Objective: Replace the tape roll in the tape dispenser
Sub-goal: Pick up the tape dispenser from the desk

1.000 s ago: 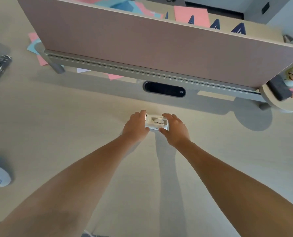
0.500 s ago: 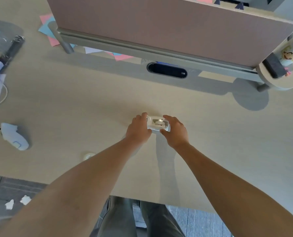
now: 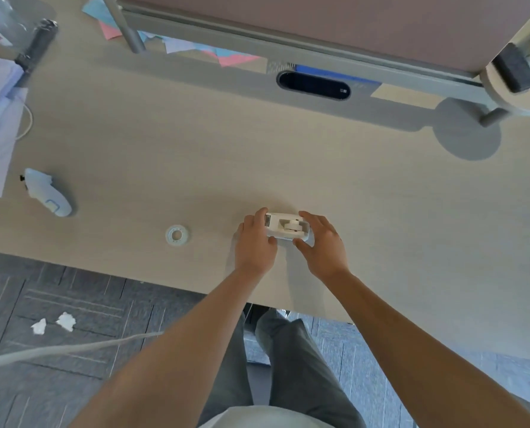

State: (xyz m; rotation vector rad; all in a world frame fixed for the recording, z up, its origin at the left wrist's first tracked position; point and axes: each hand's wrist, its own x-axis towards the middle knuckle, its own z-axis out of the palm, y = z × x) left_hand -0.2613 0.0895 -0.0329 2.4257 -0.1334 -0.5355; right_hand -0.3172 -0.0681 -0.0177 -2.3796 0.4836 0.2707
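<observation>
Tape dispenser (image 3: 287, 228): white, it stands on the table (image 3: 381, 186), between my two hands.
Left hand (image 3: 255, 242): my grip is closed on the left end of the dispenser.
Right hand (image 3: 322, 242): my grip holds its right end, thumb at the near side.
Tape roll (image 3: 177, 235): lies flat on the table, well apart to the left.

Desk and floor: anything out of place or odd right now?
Two crumpled white scraps lie on the floor by the desk, like litter. A loose tape roll lies flat on the desk, left of the tape dispenser, which both the left hand and right hand hold. Nothing looks spilled or damaged.
</observation>
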